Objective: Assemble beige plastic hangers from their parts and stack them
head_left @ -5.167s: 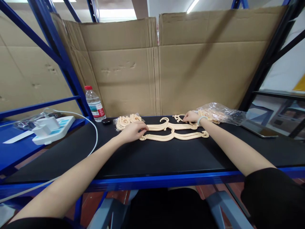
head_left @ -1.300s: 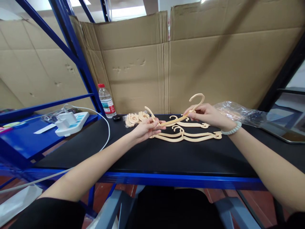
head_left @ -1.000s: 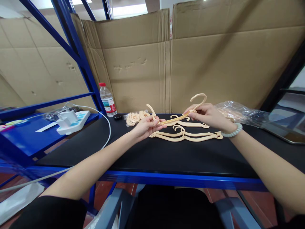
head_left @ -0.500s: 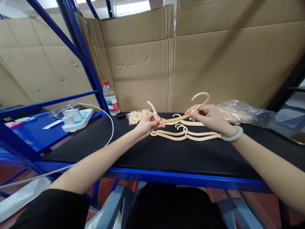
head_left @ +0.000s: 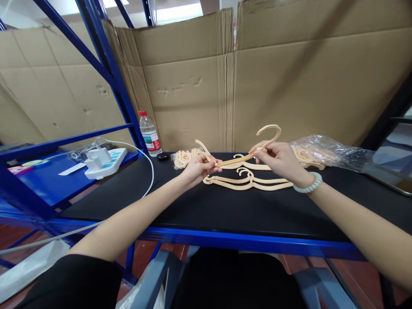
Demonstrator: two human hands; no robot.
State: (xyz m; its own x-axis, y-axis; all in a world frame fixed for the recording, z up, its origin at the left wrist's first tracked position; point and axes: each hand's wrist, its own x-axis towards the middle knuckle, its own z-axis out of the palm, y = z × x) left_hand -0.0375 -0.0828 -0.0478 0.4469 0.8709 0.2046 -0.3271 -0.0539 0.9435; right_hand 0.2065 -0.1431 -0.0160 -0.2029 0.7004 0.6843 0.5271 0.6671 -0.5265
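Observation:
A beige plastic hanger [head_left: 236,161] is held above the black tabletop between my two hands. My left hand [head_left: 200,170] pinches its left end, where a curved piece sticks up past the fingers. My right hand [head_left: 278,158] grips it near the base of the large hook [head_left: 272,128], which points upward. Fingers cover parts of the joints at both ends. Below my hands, more beige hangers [head_left: 254,184] lie flat on the table, with small hooks at their middle.
A clear bag of beige pieces [head_left: 185,158] lies behind my left hand, another plastic bag [head_left: 328,152] at the right. A water bottle [head_left: 150,136] and a small black object [head_left: 163,156] stand by the cardboard wall [head_left: 193,98]. A white power strip [head_left: 106,163] with its cable is at left.
Both hands and the held hanger have shifted very slightly to the left. The grip looks the same, and the hangers on the table have stayed in place.

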